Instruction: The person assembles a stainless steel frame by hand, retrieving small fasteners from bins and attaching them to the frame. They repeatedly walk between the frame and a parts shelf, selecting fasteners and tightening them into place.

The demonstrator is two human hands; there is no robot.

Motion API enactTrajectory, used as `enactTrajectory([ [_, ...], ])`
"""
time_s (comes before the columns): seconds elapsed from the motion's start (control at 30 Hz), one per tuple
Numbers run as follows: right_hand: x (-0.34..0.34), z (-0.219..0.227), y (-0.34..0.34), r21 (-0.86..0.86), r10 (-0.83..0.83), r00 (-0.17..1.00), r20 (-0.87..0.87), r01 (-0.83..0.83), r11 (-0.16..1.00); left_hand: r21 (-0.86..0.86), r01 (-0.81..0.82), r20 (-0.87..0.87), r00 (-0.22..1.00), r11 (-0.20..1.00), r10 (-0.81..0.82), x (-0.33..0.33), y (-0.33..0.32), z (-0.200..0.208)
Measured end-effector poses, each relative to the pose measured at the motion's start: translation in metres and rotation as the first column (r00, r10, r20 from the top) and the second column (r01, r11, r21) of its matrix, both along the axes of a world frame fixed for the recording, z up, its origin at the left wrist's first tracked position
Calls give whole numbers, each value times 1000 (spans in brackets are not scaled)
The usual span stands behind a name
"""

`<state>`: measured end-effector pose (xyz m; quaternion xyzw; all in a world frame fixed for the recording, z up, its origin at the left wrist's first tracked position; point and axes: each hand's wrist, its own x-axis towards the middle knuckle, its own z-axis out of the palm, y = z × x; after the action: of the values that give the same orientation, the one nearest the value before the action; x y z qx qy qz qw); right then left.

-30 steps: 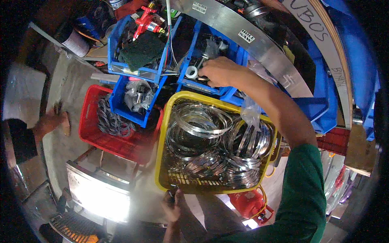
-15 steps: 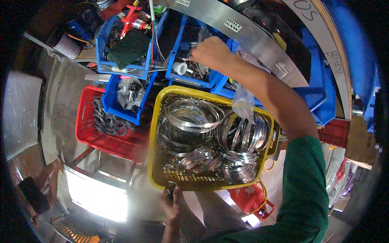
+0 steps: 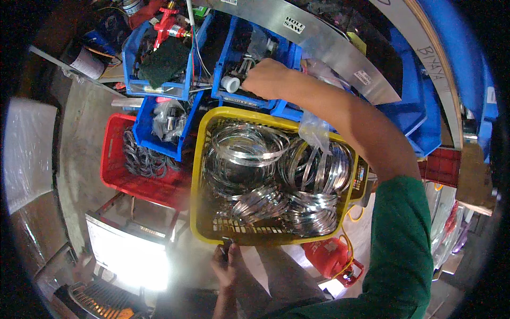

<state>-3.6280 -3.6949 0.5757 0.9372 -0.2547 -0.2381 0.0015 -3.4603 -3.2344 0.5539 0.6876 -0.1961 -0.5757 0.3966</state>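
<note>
My right hand (image 3: 265, 80) reaches into a blue parts bin (image 3: 236, 98) at the top middle. Its fingers curl down among small metal hardware, and anything in them is hidden. Beside it in the bin is a white plastic cup-shaped piece (image 3: 230, 84). At the lower middle, my left hand (image 3: 225, 268) is closed on a small dark metal piece (image 3: 227, 246), too small to name, just below the front rim of a yellow crate (image 3: 199, 175). Inside the crate lie bundles of shiny steel hose clamps (image 3: 313, 218), several of them large loops, with a clear plastic bag (image 3: 314, 132) hanging over its far edge.
A red crate (image 3: 109, 149) of grey looped pieces stands left, with a small blue bin (image 3: 139, 127) across its corner. A red regulator (image 3: 169, 29) and dark green cloth (image 3: 164, 64) occupy another bin. A bright screen (image 3: 125, 250) and a red gas cylinder (image 3: 326, 258) are lower down.
The view has shifted slightly. My right hand sits a little lower in the same blue bin; my left hand keeps its hold. Another person's arms at lower left have mostly left sight.
</note>
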Motion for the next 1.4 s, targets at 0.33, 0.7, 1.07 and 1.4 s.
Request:
enactTrajectory([
  [0.33,11,-3,7,-221,101,985,-139,-131,966,-37,-78,4,997,996,79,0,17,2],
  [0.7,1,10,-23,-131,307,952,4,-304,944,-69,-92,47,994,993,96,-6,34,-3],
  [1.07,-12,41,-24,-310,-194,938,289,283,908,-29,-94,-41,995,995,93,-4,30,0],
  [1.4,1,26,-4,145,-121,971,-206,153,978,-37,-92,-30,995,995,91,-12,5,14],
])
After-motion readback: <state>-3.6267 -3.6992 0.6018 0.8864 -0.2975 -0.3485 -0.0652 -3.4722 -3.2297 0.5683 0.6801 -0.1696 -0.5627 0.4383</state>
